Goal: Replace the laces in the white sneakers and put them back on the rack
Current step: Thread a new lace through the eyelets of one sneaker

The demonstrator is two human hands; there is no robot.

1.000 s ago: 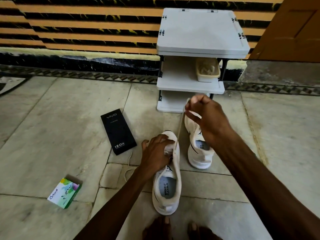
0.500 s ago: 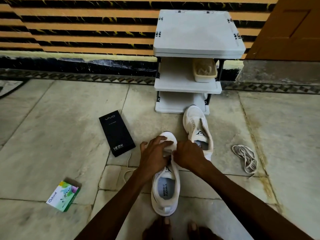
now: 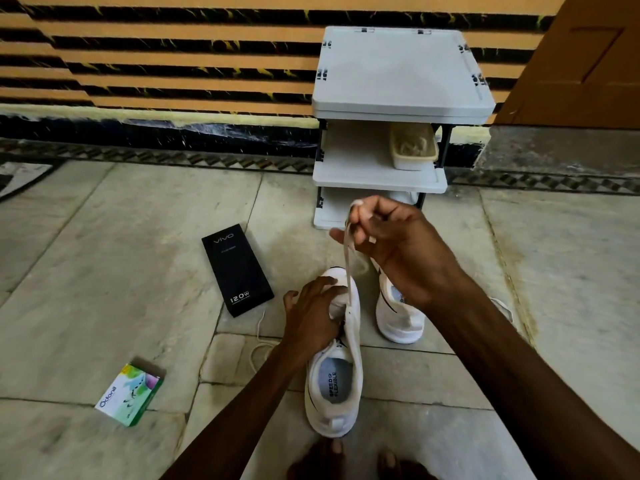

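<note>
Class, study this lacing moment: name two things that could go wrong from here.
The right hand holds the lace taut upward; too hard a tug might strip it from the sneaker that the left hand grips. The loose lace beside the left forearm could snag.

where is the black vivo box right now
In the head view, the flat black cardboard box lies on the floor left of the near white sneaker, beyond the green Odonil carton.
</note>
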